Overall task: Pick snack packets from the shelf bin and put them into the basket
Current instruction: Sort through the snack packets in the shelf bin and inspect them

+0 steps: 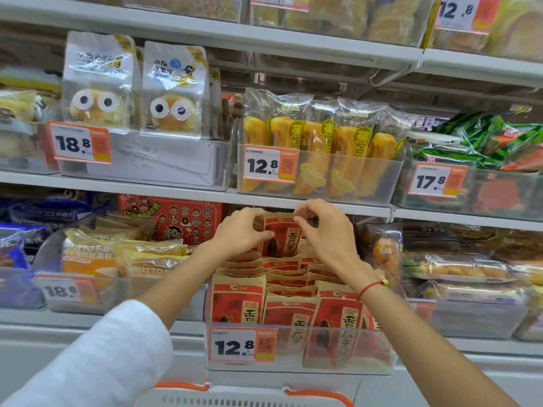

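Hands meet at the back of the clear shelf bin (296, 348): the left hand (241, 230) and right hand (323, 227) both pinch the top corners of one red-and-brown snack packet (282, 236), raised above the rows of like packets (264, 301) standing in front of it. The upper shelf edge (176, 188) sits just above the fingers. Bread packs (123, 257) fill the neighbouring bin. The basket (244, 398) with orange handles shows below
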Demonstrator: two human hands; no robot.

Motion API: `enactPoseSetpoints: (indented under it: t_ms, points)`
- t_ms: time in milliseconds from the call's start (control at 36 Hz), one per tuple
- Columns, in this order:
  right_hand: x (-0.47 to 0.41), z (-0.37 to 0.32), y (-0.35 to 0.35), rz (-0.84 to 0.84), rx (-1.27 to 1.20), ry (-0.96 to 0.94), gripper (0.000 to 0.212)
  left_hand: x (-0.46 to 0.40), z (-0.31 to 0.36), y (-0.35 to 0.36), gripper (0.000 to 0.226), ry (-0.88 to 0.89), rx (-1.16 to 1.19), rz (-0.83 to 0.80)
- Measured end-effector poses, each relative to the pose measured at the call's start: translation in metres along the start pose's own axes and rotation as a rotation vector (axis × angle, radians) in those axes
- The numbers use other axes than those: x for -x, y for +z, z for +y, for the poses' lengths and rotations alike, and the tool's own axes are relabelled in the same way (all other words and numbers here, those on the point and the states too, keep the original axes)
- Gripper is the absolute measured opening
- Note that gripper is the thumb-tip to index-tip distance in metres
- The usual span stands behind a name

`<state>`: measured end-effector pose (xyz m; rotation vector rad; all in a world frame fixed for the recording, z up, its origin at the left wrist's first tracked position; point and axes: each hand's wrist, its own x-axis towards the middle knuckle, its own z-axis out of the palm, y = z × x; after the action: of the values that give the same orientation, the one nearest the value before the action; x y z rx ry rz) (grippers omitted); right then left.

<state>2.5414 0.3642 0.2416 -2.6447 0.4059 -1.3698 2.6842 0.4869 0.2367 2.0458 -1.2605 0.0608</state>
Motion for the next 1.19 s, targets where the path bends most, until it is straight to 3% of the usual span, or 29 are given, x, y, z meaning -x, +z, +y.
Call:
enactPoseSetpoints:
  t_ms: [139, 194, 333, 389, 528, 639, 833, 1000, 1194]
  points:
    - [0.01, -0.015, -0.018, 0.278, -0.126, -0.057, 0.007, 0.016, 0.022, -0.01, 0.019, 0.094, 0.185, 0.202]
    - [0.014, -0.021, -0.024, 0.325, -0.204, -0.016, 0.019, 0.025, 0.033, -0.017, 0.018, 0.116, 0.201, 0.292]
    - [0.019, -0.033, -0.036, 0.154, -0.335, 0.131, 0.06, 0.05, 0.044, -0.032, 0.018, 0.162, 0.336, 0.425]
    - [0.017, -0.035, -0.04, 0.036, -0.385, 0.19, 0.056, 0.058, 0.045, -0.036, 0.017, 0.141, 0.433, 0.413]
    - [0.015, -0.044, -0.044, -0.159, -0.639, 0.271, 0.023, 0.07, 0.044, -0.041, 0.016, 0.092, 0.585, 0.358]
    - [0.017, -0.046, -0.037, -0.183, -0.699, 0.31, 0.017, 0.07, 0.037, -0.044, 0.017, 0.012, 0.66, 0.252]
    - [0.021, -0.049, -0.03, -0.158, -0.864, 0.457, 0.018, 0.067, 0.027, -0.052, 0.043, -0.1, 0.656, 0.065]
    - [0.027, -0.05, -0.03, -0.223, -0.915, 0.545, 0.025, 0.065, 0.03, -0.051, 0.033, -0.101, 0.652, 0.02]
    - [0.025, -0.041, -0.039, -0.147, -0.847, 0.524, 0.01, 0.066, 0.03, -0.046, 0.04, -0.083, 0.617, -0.078]
